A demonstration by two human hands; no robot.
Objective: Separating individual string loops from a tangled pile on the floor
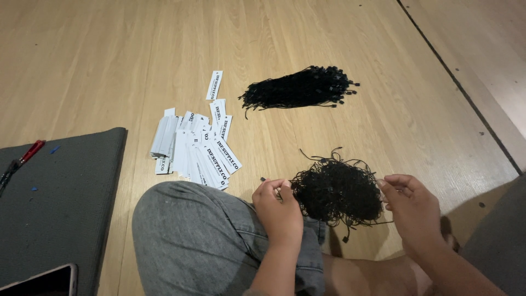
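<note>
A tangled heap of black tag strings (337, 192) lies on the wooden floor between my hands. My left hand (278, 211) rests on my grey-trousered knee (192, 235) and pinches a string at the heap's left edge. My right hand (412, 211) is at the heap's right edge, fingers curled, pinching a thin string. A neater bundle of black strings (300, 89) lies further away. White paper tags with black print (197, 148) are spread and stacked to the left of the heap.
A dark grey mat (55, 203) covers the floor at left, with red-handled pliers (22, 160) on it. A phone corner (46, 280) shows at bottom left. A dark seam (460, 87) crosses the floor at right.
</note>
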